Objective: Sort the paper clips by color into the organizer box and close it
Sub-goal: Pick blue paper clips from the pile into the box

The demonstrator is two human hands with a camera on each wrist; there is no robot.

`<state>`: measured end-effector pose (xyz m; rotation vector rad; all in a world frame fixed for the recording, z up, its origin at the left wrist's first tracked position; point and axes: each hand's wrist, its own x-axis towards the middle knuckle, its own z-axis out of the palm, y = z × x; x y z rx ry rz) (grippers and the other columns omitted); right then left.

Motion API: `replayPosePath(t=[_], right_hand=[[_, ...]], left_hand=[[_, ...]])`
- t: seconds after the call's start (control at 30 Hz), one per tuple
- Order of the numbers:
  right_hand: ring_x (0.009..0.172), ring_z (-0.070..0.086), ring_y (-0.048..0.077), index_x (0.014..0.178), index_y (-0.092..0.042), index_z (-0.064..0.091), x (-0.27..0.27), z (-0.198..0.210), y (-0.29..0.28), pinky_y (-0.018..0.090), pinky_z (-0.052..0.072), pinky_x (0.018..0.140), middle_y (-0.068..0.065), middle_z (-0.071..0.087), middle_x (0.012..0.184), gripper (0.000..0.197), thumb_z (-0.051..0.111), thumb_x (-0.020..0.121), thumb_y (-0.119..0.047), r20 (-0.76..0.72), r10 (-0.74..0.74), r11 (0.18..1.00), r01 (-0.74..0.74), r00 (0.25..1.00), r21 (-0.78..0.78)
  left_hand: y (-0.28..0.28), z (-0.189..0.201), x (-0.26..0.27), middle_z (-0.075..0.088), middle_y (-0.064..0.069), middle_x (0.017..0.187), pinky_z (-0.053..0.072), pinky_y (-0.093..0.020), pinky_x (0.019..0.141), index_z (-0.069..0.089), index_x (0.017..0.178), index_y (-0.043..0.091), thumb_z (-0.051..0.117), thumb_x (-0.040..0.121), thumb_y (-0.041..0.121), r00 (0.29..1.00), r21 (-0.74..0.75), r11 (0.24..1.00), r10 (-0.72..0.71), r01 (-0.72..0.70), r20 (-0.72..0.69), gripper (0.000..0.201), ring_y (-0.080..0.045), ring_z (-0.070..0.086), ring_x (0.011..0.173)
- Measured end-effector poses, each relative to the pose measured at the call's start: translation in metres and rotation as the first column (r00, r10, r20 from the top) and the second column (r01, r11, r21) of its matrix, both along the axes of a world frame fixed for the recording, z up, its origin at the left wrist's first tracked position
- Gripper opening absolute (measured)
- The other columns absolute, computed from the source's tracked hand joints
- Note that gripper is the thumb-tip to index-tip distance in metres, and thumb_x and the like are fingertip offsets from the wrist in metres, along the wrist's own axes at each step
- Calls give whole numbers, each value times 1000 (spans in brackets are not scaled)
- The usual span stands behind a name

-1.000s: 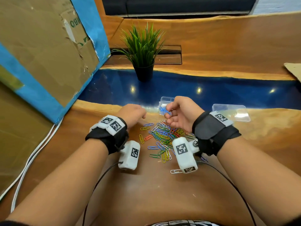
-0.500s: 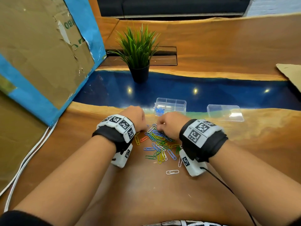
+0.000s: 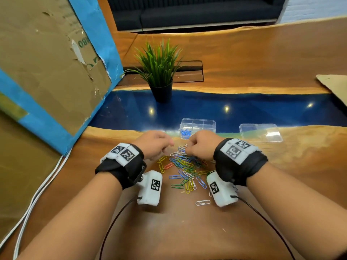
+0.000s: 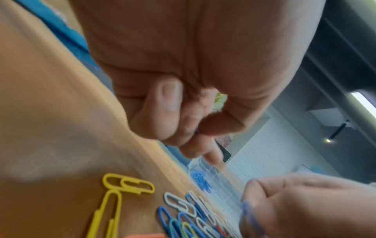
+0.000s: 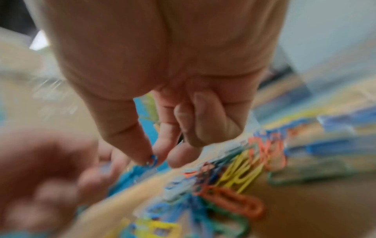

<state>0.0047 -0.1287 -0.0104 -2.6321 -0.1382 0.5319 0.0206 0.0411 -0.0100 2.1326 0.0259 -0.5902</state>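
Both of your hands hover over the far edge of the heap of coloured wire paper clips [image 3: 185, 167] on the wooden worktop [image 3: 180, 228]. Your right hand [image 3: 200, 148] has its grip closed to a pinch: thumb and forefinger nip a small blue paper clip [image 5: 153, 159], though that wrist view is badly smeared. Your left hand [image 3: 155, 145] is curled too, with a sliver of blue [image 4: 196, 132] between thumb and fingers; you cannot tell what it is. Just beyond your knuckles sits the clear plastic compartmented organizer box [image 3: 198, 126], open, blue clips [image 3: 185, 133] in its near-left cell, partly hidden. Its clear loose lid [image 3: 261, 132] lies well apart to the right.
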Motion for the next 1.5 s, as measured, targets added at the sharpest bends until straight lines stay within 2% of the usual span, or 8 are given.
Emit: replayPosePath(t=[0.17,0.37,0.5,0.57,0.63,1.07,1.3,1.5], right_hand=[[42,33,7,80,-9,60,-4,1,-14,14,27,36,7,51,64,17,48,88,2,-458,-156,641,442,875,627],[48,40,13,79,-8,54,-7,-3,-22,15,36,38,5,44,64,18,39,88,-6,-674,-162,346,681,721,645],[41,31,10,70,-14,51,-7,-2,-14,15,23,36,0,38,58,22,55,87,-26,-512,-263,640,545,818,542],[51,45,15,79,-11,66,-11,0,-12,20,34,45,0,48,59,21,67,81,-32,-214,-230,927,280,949,248],[72,59,19,84,-11,73,-14,-1,-8,25,47,61,2,65,72,20,73,77,-29,-26,-104,995,104,994,-8],[78,53,23,92,-12,66,-11,-6,-1,27,46,69,4,59,83,19,67,81,-28,38,78,959,-65,996,-277],[69,50,21,69,-20,50,-12,2,-19,25,39,62,0,55,72,20,55,86,-30,-128,-56,996,64,990,62],[49,45,15,74,-12,43,-9,9,-29,16,41,41,9,56,65,24,31,85,6,-519,-131,495,509,845,704]], left_hand=[[1,-3,2,38,5,40,22,-10,37,51,63,13,44,82,4,999,47,999,-23,24,-40,22,-9,29,29],[2,-11,-5,51,14,58,38,-15,53,71,82,23,67,78,15,921,456,854,-357,253,158,10,-6,49,57],[0,-9,-6,45,17,63,37,-19,69,72,94,29,71,78,27,869,576,765,-461,289,178,17,-9,48,74],[-3,-5,-6,44,16,62,36,-19,70,72,98,29,69,80,29,844,619,724,-506,305,176,19,-9,47,76],[-7,-2,-8,49,11,66,37,-20,69,73,99,29,67,81,28,830,653,689,-534,315,163,18,-11,50,78],[-16,-1,-4,67,2,82,40,-20,54,67,79,21,68,72,24,797,688,601,-601,406,56,8,-14,59,73],[-9,-12,0,51,3,60,39,-24,56,55,64,19,67,71,24,832,590,680,-555,436,25,14,-12,46,57],[-10,-5,2,43,3,47,25,-13,40,43,53,16,50,81,3,970,-9,974,-226,226,-87,32,-8,30,34]])
